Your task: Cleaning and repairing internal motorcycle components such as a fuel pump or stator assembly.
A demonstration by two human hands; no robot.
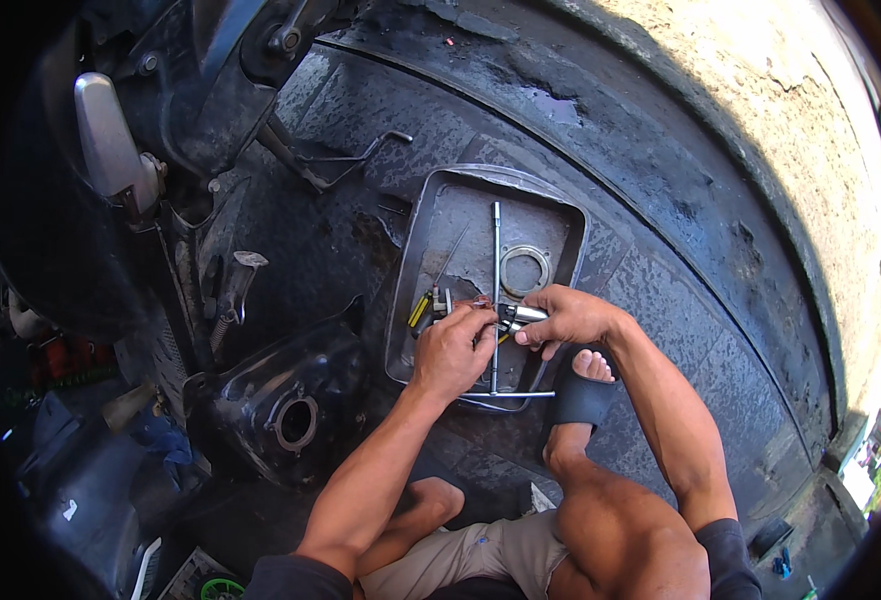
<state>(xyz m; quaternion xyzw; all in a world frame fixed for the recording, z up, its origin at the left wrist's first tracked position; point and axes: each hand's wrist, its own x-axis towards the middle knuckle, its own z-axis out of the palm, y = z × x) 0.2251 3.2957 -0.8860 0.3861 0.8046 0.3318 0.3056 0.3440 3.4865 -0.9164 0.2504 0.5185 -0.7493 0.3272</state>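
Both my hands work close together over a grey metal tray (pixel 413 235). My right hand (pixel 573 316) is closed around a shiny silver cylindrical part (pixel 529 314) with a dark end. Facing it, my left hand (pixel 455 346) has its fingers pinched at that dark end; what they grip is hidden. A small reddish-brown piece (pixel 477 302) shows just beyond the left fingers. Beneath the hands a long T-handle wrench (pixel 497 250) lies across the tray, its crossbar over the near rim. A flat metal ring (pixel 527 268) and a yellow-and-black handled screwdriver (pixel 421 308) lie in the tray.
A black tank-like part (pixel 281 400) with a round opening sits left of my left forearm. Motorcycle parts rise at the upper left, with a footrest (pixel 111 135) and a bent metal lever (pixel 376 145). My sandalled foot (pixel 586 390) stands at the tray's near right corner.
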